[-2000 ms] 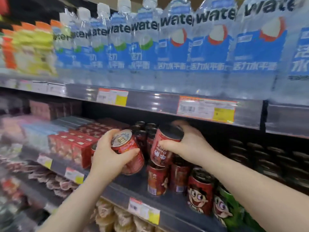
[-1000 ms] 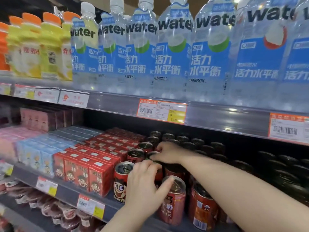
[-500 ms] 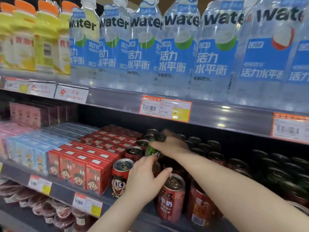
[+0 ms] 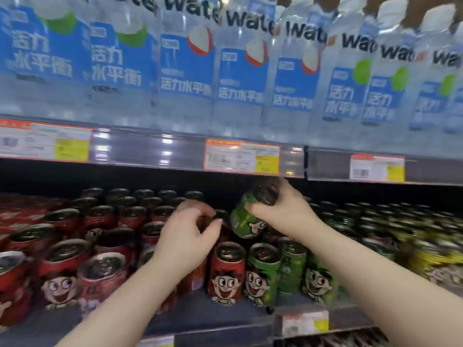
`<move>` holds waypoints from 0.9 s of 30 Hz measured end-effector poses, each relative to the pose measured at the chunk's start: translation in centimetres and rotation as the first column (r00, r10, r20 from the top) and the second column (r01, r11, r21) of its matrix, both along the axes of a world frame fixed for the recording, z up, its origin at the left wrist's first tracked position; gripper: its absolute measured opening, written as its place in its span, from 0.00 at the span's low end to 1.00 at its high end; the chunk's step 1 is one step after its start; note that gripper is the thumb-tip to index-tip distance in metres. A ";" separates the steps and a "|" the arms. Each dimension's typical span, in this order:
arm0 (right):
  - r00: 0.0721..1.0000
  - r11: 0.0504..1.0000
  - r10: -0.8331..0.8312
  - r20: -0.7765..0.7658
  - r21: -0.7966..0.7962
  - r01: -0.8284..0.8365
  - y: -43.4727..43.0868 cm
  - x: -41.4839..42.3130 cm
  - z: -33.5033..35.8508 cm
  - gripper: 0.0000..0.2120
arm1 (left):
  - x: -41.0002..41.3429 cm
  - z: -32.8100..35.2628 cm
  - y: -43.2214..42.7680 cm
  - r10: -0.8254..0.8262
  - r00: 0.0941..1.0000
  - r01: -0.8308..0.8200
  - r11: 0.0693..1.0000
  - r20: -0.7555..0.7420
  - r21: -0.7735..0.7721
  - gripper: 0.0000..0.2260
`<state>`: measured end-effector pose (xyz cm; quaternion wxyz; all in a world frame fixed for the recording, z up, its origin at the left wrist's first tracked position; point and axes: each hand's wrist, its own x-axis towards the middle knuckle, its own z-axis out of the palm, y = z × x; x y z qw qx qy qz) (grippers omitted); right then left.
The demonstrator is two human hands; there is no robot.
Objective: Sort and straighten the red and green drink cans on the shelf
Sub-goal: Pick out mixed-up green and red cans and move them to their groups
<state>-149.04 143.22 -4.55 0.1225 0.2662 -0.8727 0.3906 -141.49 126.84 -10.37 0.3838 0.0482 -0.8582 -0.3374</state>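
Observation:
My right hand point(image 4: 280, 211) grips a green can point(image 4: 244, 219) by its top, lifted and tilted above the rows, just under the upper shelf's edge. My left hand point(image 4: 188, 234) hovers over the red cans with fingers loosely curled, holding nothing I can see. Red cans point(image 4: 226, 274) with a cartoon face fill the left and middle of the shelf. Green cans point(image 4: 263, 274) of the same design stand to their right at the front. The image is blurred by motion.
The shelf above point(image 4: 150, 151) hangs low over the cans, with price tags point(image 4: 241, 157) along its edge and water bottles point(image 4: 185, 66) on top. More dark-topped cans point(image 4: 375, 221) stretch to the right. The lower shelf's front rail point(image 4: 225, 321) carries another tag.
The view has swung right. My right hand has lifted a green can out from among the red cans and carried it up and right. My left hand has moved over the middle rows.

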 end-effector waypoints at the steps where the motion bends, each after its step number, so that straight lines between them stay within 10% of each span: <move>1: 1.000 1.000 -0.020 -0.006 -0.003 0.020 2.1 -0.4 0.0 0.19 | -1.0 -0.1 2.0 -0.064 0.998 0.064 0.997 0.002 -0.031 0.19; 15: 0.934 0.909 -0.354 -0.048 0.216 0.356 25.6 -10.3 -0.1 0.27 | -12.7 -0.7 22.0 -0.273 0.937 0.307 0.941 0.219 -0.142 0.14; 27: 0.981 0.834 -0.018 0.194 0.544 -0.092 30.0 -16.1 -4.0 0.34 | -20.6 -0.3 28.8 -0.091 0.920 0.166 0.972 0.381 -0.166 0.15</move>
